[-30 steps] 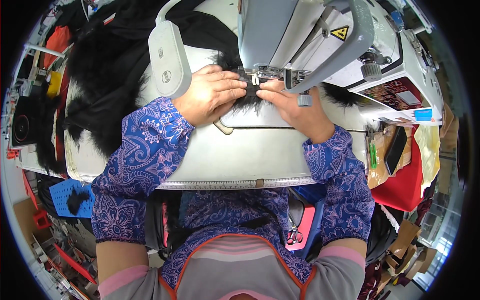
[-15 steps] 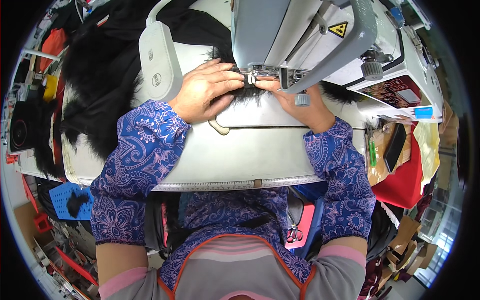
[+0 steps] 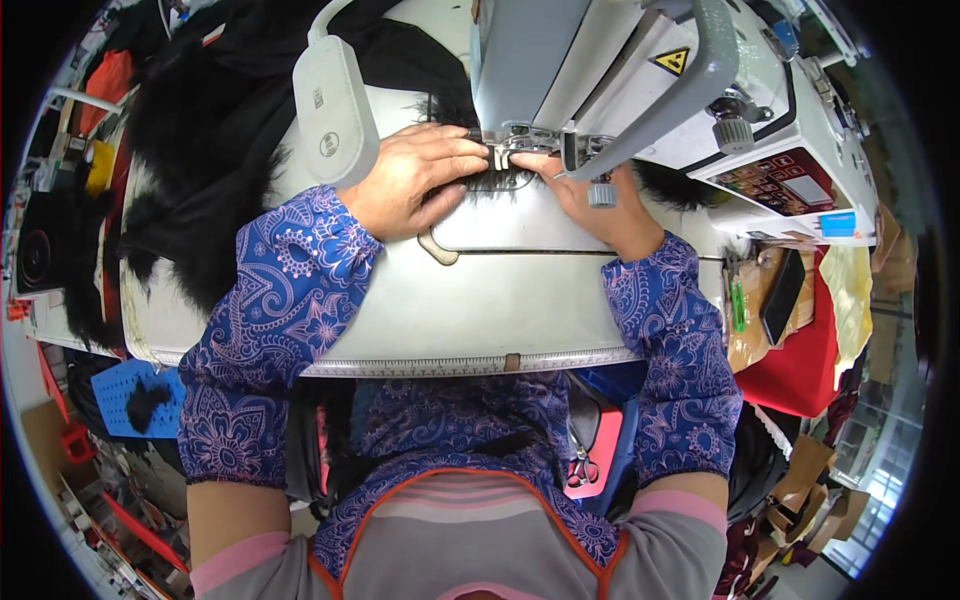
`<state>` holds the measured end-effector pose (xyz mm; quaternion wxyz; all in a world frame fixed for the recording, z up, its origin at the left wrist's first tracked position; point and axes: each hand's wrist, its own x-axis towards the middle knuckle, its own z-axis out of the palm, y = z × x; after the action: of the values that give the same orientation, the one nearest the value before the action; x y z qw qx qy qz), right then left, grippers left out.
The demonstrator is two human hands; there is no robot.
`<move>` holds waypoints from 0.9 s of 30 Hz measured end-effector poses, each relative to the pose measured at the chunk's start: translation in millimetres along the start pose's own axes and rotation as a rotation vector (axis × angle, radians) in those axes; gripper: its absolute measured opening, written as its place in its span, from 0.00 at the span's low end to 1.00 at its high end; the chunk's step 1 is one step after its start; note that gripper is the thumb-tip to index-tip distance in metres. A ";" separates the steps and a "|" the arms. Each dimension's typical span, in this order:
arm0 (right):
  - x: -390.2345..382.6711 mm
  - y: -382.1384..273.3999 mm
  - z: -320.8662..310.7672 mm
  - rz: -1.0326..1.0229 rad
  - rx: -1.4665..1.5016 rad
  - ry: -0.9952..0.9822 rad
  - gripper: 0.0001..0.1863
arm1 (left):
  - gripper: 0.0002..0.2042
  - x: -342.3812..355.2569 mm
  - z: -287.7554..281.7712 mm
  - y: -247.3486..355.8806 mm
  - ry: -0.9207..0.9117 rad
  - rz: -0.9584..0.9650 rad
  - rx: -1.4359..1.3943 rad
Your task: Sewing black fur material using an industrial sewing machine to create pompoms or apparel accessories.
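Observation:
Black fur-edged fabric [image 3: 440, 70] lies under the needle area of a sewing machine [image 3: 535, 70], with a fringe of fur [image 3: 495, 182] in front of the presser foot [image 3: 503, 157]. My left hand [image 3: 410, 182] rests on the fabric left of the foot, its fingers stretched flat and its thumb apart. From the right my right hand [image 3: 605, 205] reaches in with a finger stretched out to the foot. The machine head hides part of that hand.
A white lamp-like device [image 3: 337, 115] hangs beside my left hand. More black fur cloth [image 3: 200, 160] is piled at the left. A control panel [image 3: 785, 182], a black phone [image 3: 783, 298] and red cloth [image 3: 795, 370] sit at the right. Scissors [image 3: 582, 470] lie below the ruler-marked table edge [image 3: 450, 367].
The view has shifted slightly. Both hands stay beside the presser foot, and the fur fringe in front of it looks slightly different.

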<state>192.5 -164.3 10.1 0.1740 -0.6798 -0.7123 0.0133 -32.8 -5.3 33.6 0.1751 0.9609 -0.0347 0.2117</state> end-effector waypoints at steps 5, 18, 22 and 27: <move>-4.4 -9.0 -2.9 -0.045 -0.019 0.053 0.15 | 0.17 0.0 -6.8 -3.2 0.134 0.097 -0.060; -21.5 -42.4 -20.5 -0.174 -0.155 0.233 0.05 | 0.10 1.7 -0.3 27.2 0.013 0.077 0.219; -16.2 -45.4 -18.7 -0.164 -0.096 0.217 0.11 | 0.10 -4.3 2.5 12.8 0.188 0.232 0.221; -14.8 -46.2 -11.9 -0.156 0.103 0.191 0.11 | 0.11 -5.6 11.1 12.3 0.184 0.229 0.038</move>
<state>151.4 -184.7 29.7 0.2761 -0.6105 -0.7418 -0.0284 -35.2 -20.8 25.8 0.1339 0.9304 -0.1238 0.3180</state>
